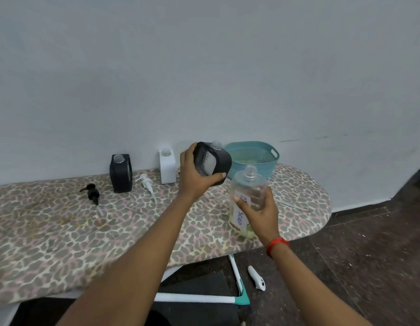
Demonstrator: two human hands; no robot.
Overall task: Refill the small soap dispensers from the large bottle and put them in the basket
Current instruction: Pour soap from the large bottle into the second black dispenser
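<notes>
Work surface: ironing board with a leopard-print cover, set against a pale wall.

Left hand: clasped around a black square small soap dispenser with a clear neck, pump removed, lifted off the board and tilted, just in front of the basket.

Right hand: wrapped around the upper body of a large clear plastic bottle, uncapped, standing on the board with a white handwritten label reading "SOAP". A little pale yellow-green liquid shows at its bottom. A red thread band circles the right wrist.

Teal perforated plastic basket: at the far edge of the board, behind the held dispenser and the bottle; contents unclear.

Second black square dispenser: upright, open-necked, at the back of the board, left of centre.

White square dispenser: upright, open-necked, between the second black dispenser and the left hand.

Black pump head: lying loose, left of the second black dispenser.

White pump head: lying between the standing black and white dispensers.

Floor: dark tiles; white board legs with teal foot; a small white object beside them.
</notes>
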